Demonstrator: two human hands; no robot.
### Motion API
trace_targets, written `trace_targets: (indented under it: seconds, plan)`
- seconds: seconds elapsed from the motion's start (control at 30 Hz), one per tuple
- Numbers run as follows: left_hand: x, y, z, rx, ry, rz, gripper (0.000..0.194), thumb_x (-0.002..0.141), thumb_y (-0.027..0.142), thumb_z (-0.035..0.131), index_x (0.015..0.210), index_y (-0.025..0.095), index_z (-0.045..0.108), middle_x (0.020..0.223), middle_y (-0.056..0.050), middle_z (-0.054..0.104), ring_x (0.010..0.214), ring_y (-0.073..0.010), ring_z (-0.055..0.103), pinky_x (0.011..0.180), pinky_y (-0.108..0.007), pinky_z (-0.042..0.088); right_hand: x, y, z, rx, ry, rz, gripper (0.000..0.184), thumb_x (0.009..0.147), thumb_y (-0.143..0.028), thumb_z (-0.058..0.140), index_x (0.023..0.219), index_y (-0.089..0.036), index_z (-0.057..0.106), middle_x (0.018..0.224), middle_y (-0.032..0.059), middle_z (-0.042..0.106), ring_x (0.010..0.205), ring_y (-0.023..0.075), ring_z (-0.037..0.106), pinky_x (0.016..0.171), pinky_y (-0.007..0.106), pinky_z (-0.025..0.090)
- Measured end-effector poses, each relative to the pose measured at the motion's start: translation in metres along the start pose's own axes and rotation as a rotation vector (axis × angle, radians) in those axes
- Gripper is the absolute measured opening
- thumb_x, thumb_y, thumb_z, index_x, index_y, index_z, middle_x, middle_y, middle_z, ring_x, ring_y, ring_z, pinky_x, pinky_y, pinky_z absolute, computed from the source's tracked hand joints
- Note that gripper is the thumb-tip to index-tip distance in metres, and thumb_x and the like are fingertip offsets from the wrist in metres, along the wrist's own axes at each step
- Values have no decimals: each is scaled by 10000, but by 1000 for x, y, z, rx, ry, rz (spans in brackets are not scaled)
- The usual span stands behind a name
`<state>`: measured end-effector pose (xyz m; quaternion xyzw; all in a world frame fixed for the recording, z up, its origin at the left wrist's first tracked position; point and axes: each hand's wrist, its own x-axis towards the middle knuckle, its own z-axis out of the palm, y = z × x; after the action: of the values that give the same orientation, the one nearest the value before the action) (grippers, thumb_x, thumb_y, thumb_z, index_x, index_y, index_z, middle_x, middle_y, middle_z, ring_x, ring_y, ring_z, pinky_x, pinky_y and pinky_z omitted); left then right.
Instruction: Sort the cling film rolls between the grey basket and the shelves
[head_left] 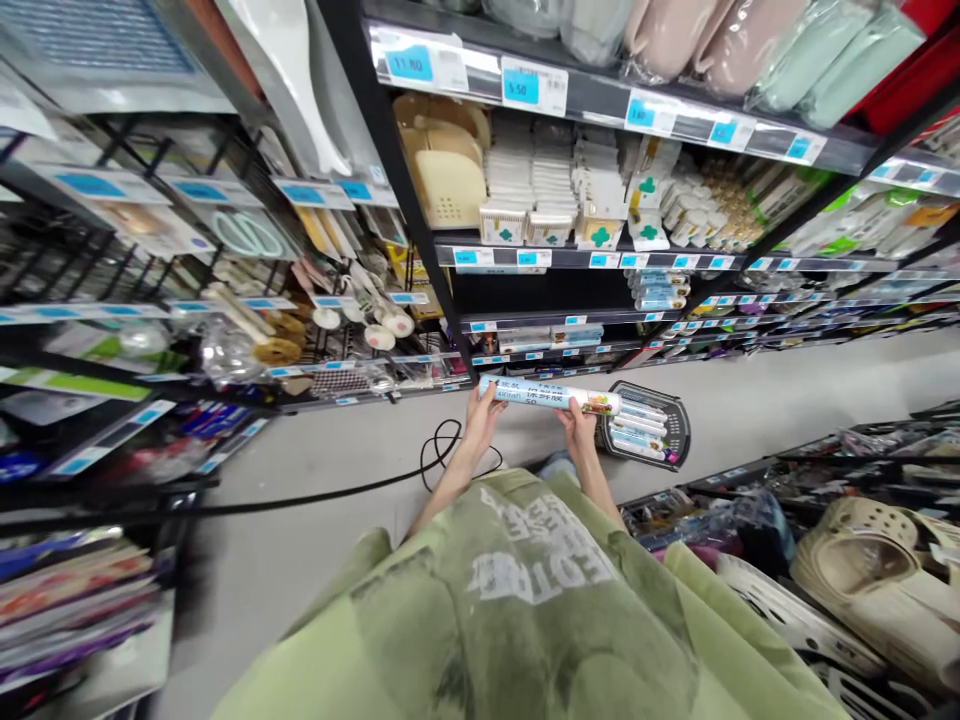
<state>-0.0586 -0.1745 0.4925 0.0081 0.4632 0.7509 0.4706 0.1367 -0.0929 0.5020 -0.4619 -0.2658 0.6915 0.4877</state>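
Note:
A long white and light-blue roll of cling film (547, 396) is held level in front of me, just below a low shelf. My left hand (483, 412) grips its left end, fingers wrapped round it. My right hand (579, 424) is closed round the roll nearer its right end, which carries a colourful food picture. Right behind the roll, a dark shopping basket (675, 450) sits on the floor with several similar rolls inside. My green shirt fills the lower middle of the view.
Black store shelving (390, 140) with blue price tags stands ahead and to the left, packed with kitchen goods. A black cable (442, 450) loops over the grey floor. Beige clog shoes (870, 560) and other goods lie at the lower right.

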Motion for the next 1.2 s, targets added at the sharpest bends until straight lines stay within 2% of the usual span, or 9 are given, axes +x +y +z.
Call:
trace_targets:
  seconds: [0.13,0.23,0.4,0.53,0.63,0.73,0.87,1.03,1.2]
  plan:
    - [-12,-5,14,-136,-149,-122,433,829,376,917,1116,204,642,1232,-118,744,1186,-256,703,1087,-497,607,-9,-1,9,21,-80,-17,529,782,-313,871,1261,-254,654,1343,76,772,1256,262,735,966,425,698]
    - [-17,-8,27,-122,-189,-135,454,863,414,887,1184,199,647,1280,-145,742,1300,-322,667,1101,-586,600,-16,1,18,1,-105,-25,572,774,-307,877,1297,-270,649,1380,67,763,1309,268,714,1015,432,680]
    - [-19,-12,39,-85,-104,-79,477,876,406,883,1238,199,650,1273,-131,733,1222,-288,699,1031,-515,643,-26,15,37,-48,-134,11,564,700,-230,937,1211,-225,699,1180,60,825,1173,252,768,1004,386,676]
    - [-21,-18,43,-59,-41,-73,488,838,394,925,1201,192,667,1186,-100,751,1068,-224,729,969,-416,657,-31,26,49,-77,-98,24,551,650,-236,973,1132,-217,708,1059,47,828,1050,248,788,897,360,690]
    - [-22,-20,45,-69,-28,-77,504,801,403,953,1176,199,685,1110,-74,766,1020,-213,740,960,-393,653,-33,28,53,-92,-61,16,581,598,-258,1010,1088,-213,700,996,38,819,934,236,778,821,357,681]
    - [-21,-20,47,-94,-12,-91,499,780,399,963,1163,215,701,1068,-60,765,1032,-230,744,980,-412,649,-32,25,52,-101,-50,-3,591,591,-270,1020,1079,-205,695,976,26,809,883,209,752,812,353,663]
    - [-18,-19,46,-122,-10,-114,484,795,414,953,1178,240,712,1166,-69,755,1108,-249,733,1022,-453,652,-30,22,46,-97,-30,-10,588,600,-287,1017,1083,-180,701,991,14,810,861,181,717,795,319,637]
    - [-16,-21,43,-142,-10,-146,542,823,439,936,1269,253,691,1225,-70,750,1182,-262,721,1048,-488,656,-25,18,35,-83,22,3,556,584,-306,1008,1035,-180,709,1025,27,817,863,189,734,696,281,631]
    - [-16,-19,40,-139,-34,-147,528,854,442,913,1290,241,693,1310,-94,743,1276,-295,699,1097,-521,636,-23,13,28,-54,33,0,535,619,-303,992,1056,-185,707,1042,28,819,902,203,768,713,286,664]
